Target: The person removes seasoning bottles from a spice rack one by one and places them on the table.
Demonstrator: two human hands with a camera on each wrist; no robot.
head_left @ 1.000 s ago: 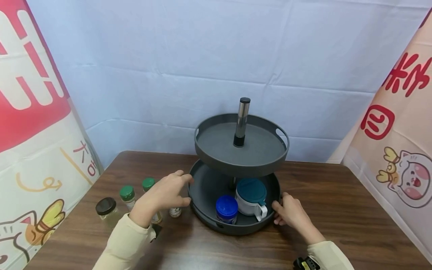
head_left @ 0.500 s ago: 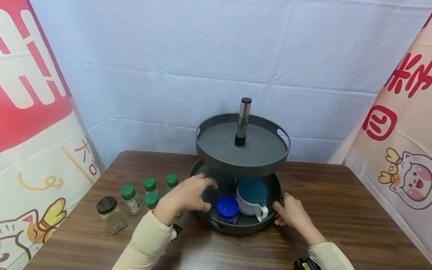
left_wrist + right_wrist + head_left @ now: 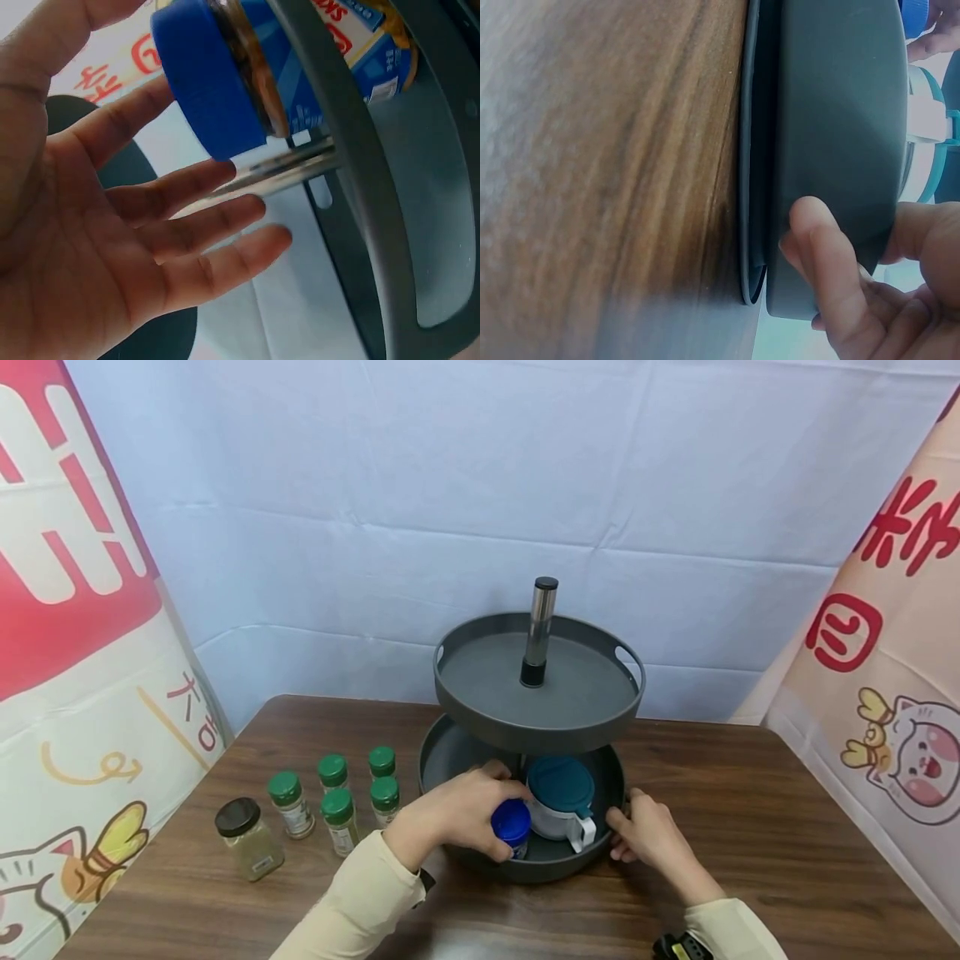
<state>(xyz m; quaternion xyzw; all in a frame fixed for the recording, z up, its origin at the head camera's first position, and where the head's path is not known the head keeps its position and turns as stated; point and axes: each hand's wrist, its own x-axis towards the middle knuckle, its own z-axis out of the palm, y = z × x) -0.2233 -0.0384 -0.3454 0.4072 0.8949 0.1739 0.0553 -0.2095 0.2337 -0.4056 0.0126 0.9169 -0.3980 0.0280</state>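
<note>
A grey two-tier round tray stand stands on the table. On its lower tier sit a jar with a blue lid and, to its right, a white pot with a teal lid and handle. My left hand reaches over the near left rim, thumb and index finger on either side of the blue lid. The other fingers are spread in the left wrist view. My right hand grips the lower tray's right rim, with fingers against the outer wall and the thumb over the edge.
Several green-capped spice jars stand to the left on the brown wooden table. Beside them is a black-lidded jar. A steel post rises through the upper tier, which overhangs the lower one. Cloth hangs behind.
My left hand has moved right, from the tray's left rim to the blue-lidded jar, uncovering the green-capped jars. My right hand keeps its hold on the rim.
</note>
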